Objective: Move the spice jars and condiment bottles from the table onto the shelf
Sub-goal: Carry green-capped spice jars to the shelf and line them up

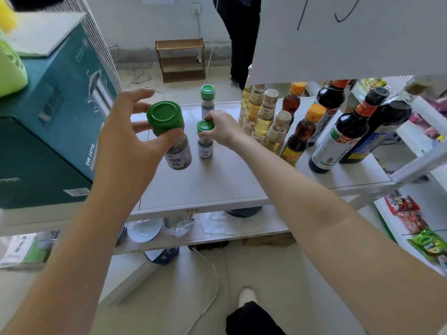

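My left hand (125, 139) grips a green-capped spice jar (177, 153) by its cap, held just above the white shelf board (217, 187). My right hand (221, 126) pinches the green cap of a second spice jar (205, 147) that stands on the board. A third green-capped jar (207, 101) stands farther back, untouched. To the right on the same board stand several pale oil bottles (262, 117), two amber bottles with orange caps (301, 136) and dark soy sauce bottles (338, 139).
A teal carton (48, 122) stands close on the left. A white panel (350, 37) hangs overhead at right. A lower board (254, 226) carries a bowl and plastic wrap. Snack packets (411, 213) lie right. A person stands behind; a small wooden rack (181, 60) sits on the floor.
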